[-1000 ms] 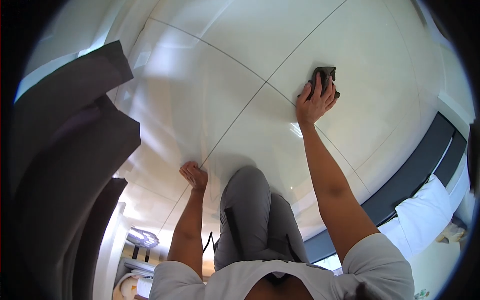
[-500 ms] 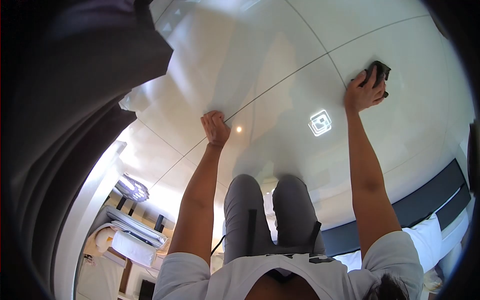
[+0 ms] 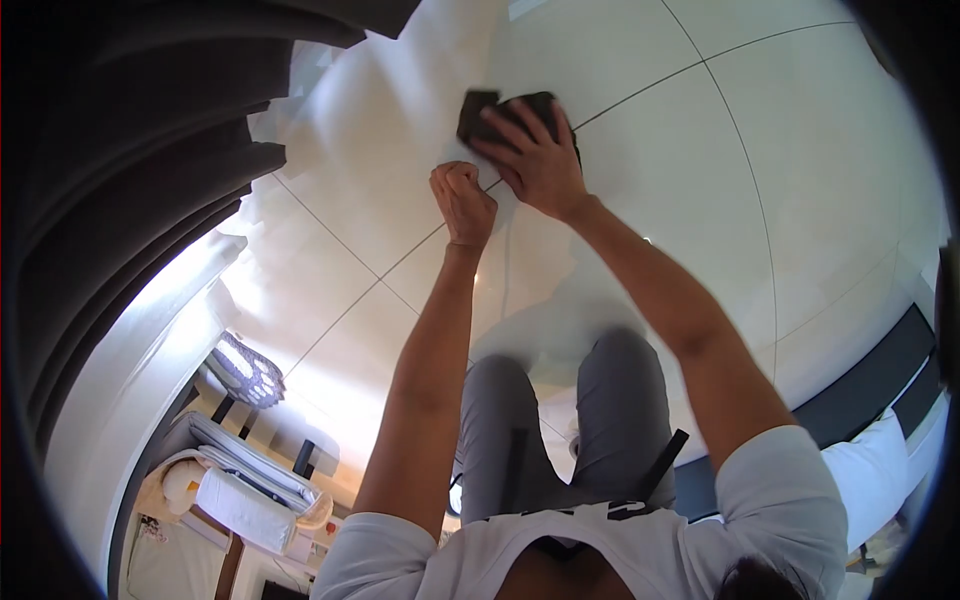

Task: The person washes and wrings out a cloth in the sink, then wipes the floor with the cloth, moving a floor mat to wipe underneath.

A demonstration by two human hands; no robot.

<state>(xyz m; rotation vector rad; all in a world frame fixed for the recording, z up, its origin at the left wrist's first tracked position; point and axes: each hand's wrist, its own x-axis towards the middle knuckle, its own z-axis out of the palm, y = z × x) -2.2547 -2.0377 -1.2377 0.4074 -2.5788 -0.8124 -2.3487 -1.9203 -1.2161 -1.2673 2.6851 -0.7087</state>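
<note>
My right hand [image 3: 545, 170] presses flat on a dark folded cloth [image 3: 478, 112] against the glossy tiled floor [image 3: 640, 180]. Its fingers lie across the cloth, whose edges stick out to the left and beyond the fingertips; the cloth is slightly blurred. Close beside it on the left, my left hand [image 3: 465, 205] rests on the floor as a fist, near a dark tile joint. Whether anything is inside that fist is hidden.
Dark curtains [image 3: 130, 150] hang along the left. A paw-shaped mat [image 3: 245, 370] and a shelf unit with a white roll [image 3: 245, 500] are at lower left. A dark headboard [image 3: 870, 380] and white pillow [image 3: 865, 480] lie at lower right. My knees [image 3: 500, 390] are on the floor.
My right hand has swept the dark cloth from the far right across to the left, beside my left hand. My left fist has shifted slightly forward and right in view.
</note>
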